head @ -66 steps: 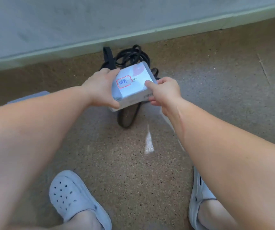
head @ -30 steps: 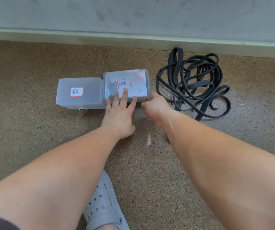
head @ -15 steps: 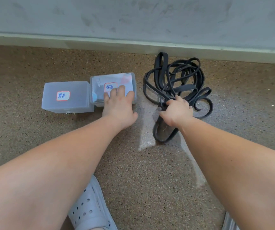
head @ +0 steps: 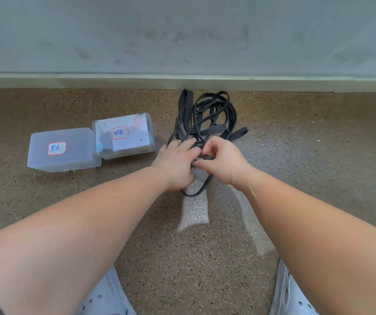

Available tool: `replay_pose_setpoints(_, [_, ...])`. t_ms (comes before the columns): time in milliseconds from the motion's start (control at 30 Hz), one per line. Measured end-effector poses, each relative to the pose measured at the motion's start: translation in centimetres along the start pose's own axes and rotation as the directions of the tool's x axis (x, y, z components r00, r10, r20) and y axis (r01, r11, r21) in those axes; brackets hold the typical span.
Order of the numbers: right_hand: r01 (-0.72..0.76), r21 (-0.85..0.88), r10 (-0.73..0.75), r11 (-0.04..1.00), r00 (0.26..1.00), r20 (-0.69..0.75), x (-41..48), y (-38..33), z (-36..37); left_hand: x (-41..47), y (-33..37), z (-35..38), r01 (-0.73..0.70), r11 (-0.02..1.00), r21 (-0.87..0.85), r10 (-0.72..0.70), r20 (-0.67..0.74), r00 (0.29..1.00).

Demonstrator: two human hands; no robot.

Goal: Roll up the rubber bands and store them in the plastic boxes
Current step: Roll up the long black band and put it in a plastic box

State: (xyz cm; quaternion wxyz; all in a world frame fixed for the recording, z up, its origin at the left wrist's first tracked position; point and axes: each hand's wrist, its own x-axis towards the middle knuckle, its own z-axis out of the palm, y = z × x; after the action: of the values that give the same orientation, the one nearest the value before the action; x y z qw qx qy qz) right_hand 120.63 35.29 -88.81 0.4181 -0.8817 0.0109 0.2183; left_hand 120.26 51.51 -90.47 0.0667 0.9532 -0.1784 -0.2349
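A tangled pile of black rubber bands (head: 207,114) lies on the speckled floor by the wall. My left hand (head: 175,162) rests on the pile's near end with its fingers stretched over the bands. My right hand (head: 223,162), fingers curled, pinches a band right beside it. One loop (head: 197,192) of band trails toward me between the wrists. Two translucent plastic boxes stand shut to the left: one with a red-framed label (head: 59,151) and a nearer-to-the-bands one (head: 123,135) with a label and dark contents showing through.
A grey wall with a pale skirting strip (head: 182,81) runs just behind the bands. My two pale perforated clogs (head: 105,298) (head: 289,296) are at the bottom edge. Bare floor stretches to the right of the pile.
The labelled box went from both hands down next to the other box. My left hand left that box and moved right onto the bands, where my right hand keeps hold.
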Motion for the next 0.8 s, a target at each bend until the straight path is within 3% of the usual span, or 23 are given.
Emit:
replay_pose_setpoints(133, [0.065, -0.262, -0.070, 0.963, 0.998, -0.009, -2.2, -1.5, -4.4, -1.0, 2.0, -4.3, -0.060, 0.994, -0.094, 0.051, -0.092, 0.994])
replay_pose_setpoints(233, [0.064, -0.400, -0.072, 0.914, 0.997, -0.005, -4.6, -3.2, -7.8, -2.3, 3.3, -8.1, -0.116, 0.993, -0.037, 0.108, -0.175, 0.979])
replay_pose_setpoints(367, [0.117, -0.364, -0.129, 0.924, 0.992, -0.009, -8.5, -6.7, -11.7, -5.1, 5.6, -12.9, -0.120, 0.992, -0.026, 0.110, -0.254, 0.961])
replay_pose_setpoints(567, [0.188, -0.400, -0.213, 0.897, 0.977, -0.019, -15.5, -10.5, -17.2, -11.0, 8.4, -19.5, -0.142, 0.915, -0.377, -0.011, -0.375, 0.927])
replay_pose_setpoints(667, [0.186, -0.342, -0.208, 0.921, 0.978, -0.028, -18.5, -11.1, -18.9, -13.7, 9.7, -22.1, -0.194, 0.823, -0.534, -0.056, -0.417, 0.907])
replay_pose_setpoints(800, [0.195, -0.301, -0.217, 0.933, 0.975, -0.040, -20.2, -10.9, -19.3, -16.0, 10.5, -22.9, -0.196, 0.769, -0.609, -0.058, -0.371, 0.927])
